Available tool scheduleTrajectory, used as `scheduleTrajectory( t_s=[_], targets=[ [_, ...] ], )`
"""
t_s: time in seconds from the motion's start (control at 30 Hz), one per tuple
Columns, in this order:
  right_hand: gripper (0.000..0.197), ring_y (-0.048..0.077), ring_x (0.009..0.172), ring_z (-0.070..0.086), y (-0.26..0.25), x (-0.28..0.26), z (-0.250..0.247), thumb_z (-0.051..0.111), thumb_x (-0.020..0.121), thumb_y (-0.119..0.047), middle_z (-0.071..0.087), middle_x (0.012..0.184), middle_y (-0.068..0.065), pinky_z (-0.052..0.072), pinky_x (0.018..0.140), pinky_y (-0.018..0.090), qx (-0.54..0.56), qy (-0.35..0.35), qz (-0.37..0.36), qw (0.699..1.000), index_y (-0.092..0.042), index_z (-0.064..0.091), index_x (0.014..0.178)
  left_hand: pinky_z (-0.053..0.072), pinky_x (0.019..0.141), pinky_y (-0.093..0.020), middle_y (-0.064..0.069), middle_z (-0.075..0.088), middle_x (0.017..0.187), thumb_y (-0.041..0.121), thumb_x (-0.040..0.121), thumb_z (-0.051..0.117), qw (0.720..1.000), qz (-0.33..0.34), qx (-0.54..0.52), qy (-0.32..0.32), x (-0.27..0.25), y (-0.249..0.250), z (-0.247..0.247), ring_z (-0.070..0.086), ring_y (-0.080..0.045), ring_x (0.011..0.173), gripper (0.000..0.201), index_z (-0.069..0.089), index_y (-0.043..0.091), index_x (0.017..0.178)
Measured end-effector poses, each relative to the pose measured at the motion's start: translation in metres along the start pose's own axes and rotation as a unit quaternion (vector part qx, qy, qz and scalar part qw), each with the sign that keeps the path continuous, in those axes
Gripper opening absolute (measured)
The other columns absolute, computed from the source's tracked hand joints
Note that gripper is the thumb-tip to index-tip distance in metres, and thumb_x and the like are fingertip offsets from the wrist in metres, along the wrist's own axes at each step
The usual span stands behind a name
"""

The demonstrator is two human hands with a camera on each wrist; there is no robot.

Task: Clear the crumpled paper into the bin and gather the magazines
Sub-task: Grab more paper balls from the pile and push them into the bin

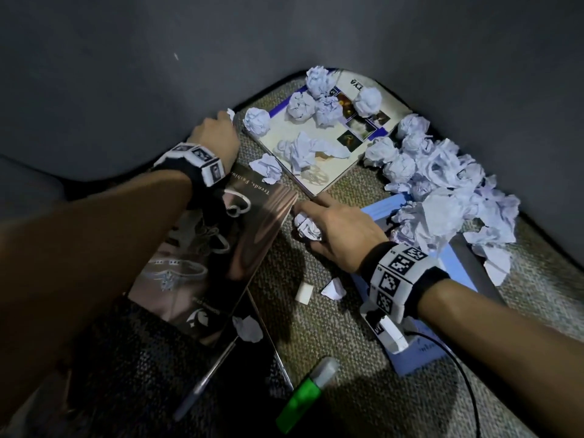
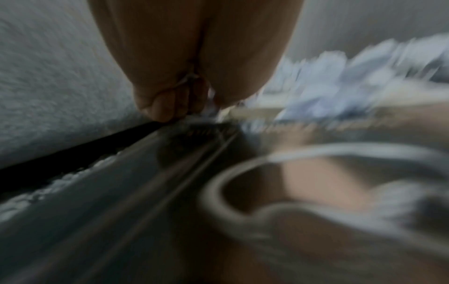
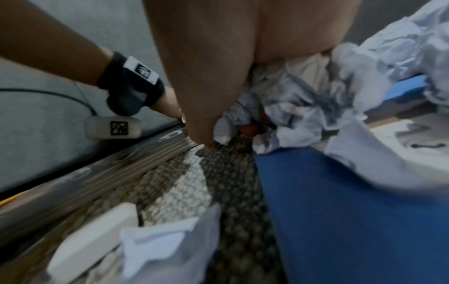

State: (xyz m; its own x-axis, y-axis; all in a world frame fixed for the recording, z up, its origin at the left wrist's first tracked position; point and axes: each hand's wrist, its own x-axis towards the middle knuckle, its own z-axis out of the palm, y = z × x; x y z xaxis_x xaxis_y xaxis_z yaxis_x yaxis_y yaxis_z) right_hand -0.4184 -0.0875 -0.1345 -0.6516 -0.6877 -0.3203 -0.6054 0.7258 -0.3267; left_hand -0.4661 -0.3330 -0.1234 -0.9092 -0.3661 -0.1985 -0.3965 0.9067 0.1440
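The right hand (image 1: 339,232) curls around one paper ball (image 1: 307,228) and the left hand (image 1: 218,134) pinches the dark magazine's (image 1: 218,248) top edge, so lifting it could roll loose paper balls (image 1: 442,184) further across the mat (image 1: 316,327).

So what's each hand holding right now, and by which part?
Right hand grips a crumpled paper ball around its body. Left hand pinches a small paper scrap by its edge.

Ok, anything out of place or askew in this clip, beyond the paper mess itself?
Yes. The dark jewellery magazine is tilted up on edge, the left hand gripping its far corner. Crumpled paper balls litter the pale magazine. A green highlighter, a pen and a white eraser lie loose on the mat.
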Motion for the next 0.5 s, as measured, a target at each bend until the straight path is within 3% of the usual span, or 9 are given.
scheduleTrajectory(
  t_s=[0.07,0.13,0.2,0.3,0.4,0.5],
  targets=[
    [0.063,0.024,0.087,0.062,0.002,0.001,0.001,0.072,0.080,-0.031,0.047,0.117,-0.003,0.054,0.076,0.042,0.023,0.007,0.006,1.000,-0.035,0.036,0.132,0.046,0.072,-0.044,-0.030,0.059,0.103,0.022,0.093,0.035,0.999,0.036,-0.021,0.027,-0.012,0.001,-0.002,0.059,-0.046,0.093,0.028,0.051,0.001,0.105],
    [0.063,0.023,0.092,0.061,0.004,0.002,0.002,0.071,0.081,-0.034,0.049,0.120,-0.003,0.053,0.081,0.043,0.045,0.009,0.011,0.999,-0.035,0.036,0.134,0.051,0.075,-0.047,-0.026,0.060,0.098,0.030,0.095,0.037,0.994,0.105,-0.011,0.017,-0.024,0.006,0.002,0.060,-0.043,0.089,0.031,0.054,0.004,0.096],
    [0.064,0.023,0.096,0.059,0.005,0.003,0.002,0.070,0.081,-0.036,0.050,0.120,-0.003,0.051,0.085,0.042,0.060,0.008,0.014,0.998,-0.034,0.037,0.136,0.052,0.076,-0.044,-0.022,0.057,0.102,0.050,0.097,0.035,0.988,0.151,0.015,-0.013,-0.029,0.012,0.007,0.060,-0.039,0.091,0.053,0.055,0.001,0.097],
    [0.062,0.025,0.101,0.057,0.006,0.001,0.000,0.067,0.080,-0.035,0.054,0.116,0.001,0.049,0.086,0.042,0.088,0.028,0.008,0.996,-0.028,0.042,0.136,0.049,0.081,-0.042,-0.026,0.053,0.115,0.077,0.079,0.036,0.983,0.167,0.065,-0.045,-0.025,0.025,0.010,0.059,-0.038,0.097,0.088,0.052,-0.003,0.111],
    [0.063,0.023,0.102,0.057,0.006,-0.002,-0.016,0.070,0.079,-0.033,0.057,0.116,0.003,0.049,0.089,0.041,0.102,0.099,0.015,0.990,-0.022,0.046,0.136,0.047,0.083,-0.043,-0.027,0.040,0.131,0.071,0.079,0.049,0.980,0.155,0.083,-0.091,-0.023,0.034,0.018,0.057,-0.042,0.103,0.085,0.044,-0.002,0.124],
    [0.066,0.019,0.107,0.058,0.006,0.012,-0.044,0.074,0.077,-0.036,0.053,0.129,0.001,0.049,0.095,0.038,0.062,0.158,0.027,0.985,-0.021,0.048,0.135,0.046,0.085,-0.046,-0.022,0.041,0.128,0.042,0.092,0.054,0.985,0.141,0.050,-0.084,-0.019,0.033,0.020,0.056,-0.044,0.105,0.054,0.045,-0.001,0.123]
  ],
)
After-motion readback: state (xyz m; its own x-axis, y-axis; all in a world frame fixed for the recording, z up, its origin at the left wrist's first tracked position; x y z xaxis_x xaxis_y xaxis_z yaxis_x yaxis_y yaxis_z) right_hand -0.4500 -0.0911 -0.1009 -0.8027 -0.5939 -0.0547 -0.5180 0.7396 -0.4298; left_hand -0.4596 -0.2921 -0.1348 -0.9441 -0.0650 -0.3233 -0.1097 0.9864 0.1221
